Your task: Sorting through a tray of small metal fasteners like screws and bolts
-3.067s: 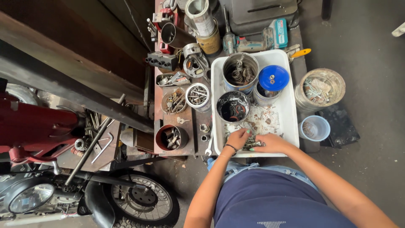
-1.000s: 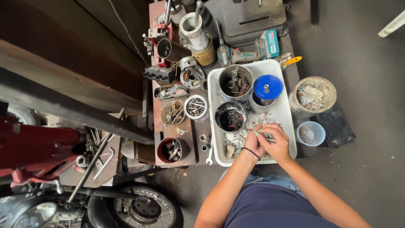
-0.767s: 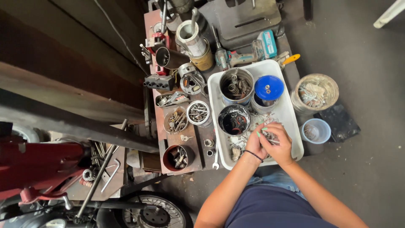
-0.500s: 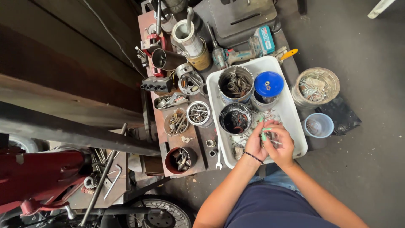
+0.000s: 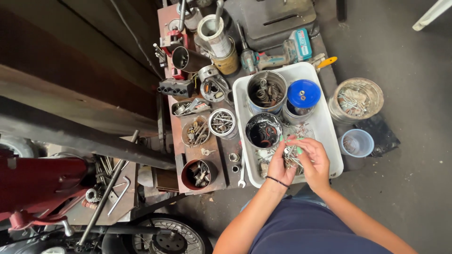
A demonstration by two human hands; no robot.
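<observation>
Screws [image 5: 291,155]: small metal bits, pinched between both hands
Left hand [image 5: 281,164]: fingers closed on screws
Right hand [image 5: 314,162]: fingers closed on screws
Tray [image 5: 329,136]: white, under hands

left hand [image 5: 281,165] lifted from tray [image 5: 329,136], both hands now together, small fasteners [image 5: 291,151] held

Navy top, bare forearms, dark band on left wrist [image 5: 278,181].

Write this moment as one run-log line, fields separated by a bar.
left hand: holding small metal parts | right hand: picking at same parts | place: above white tray
</observation>
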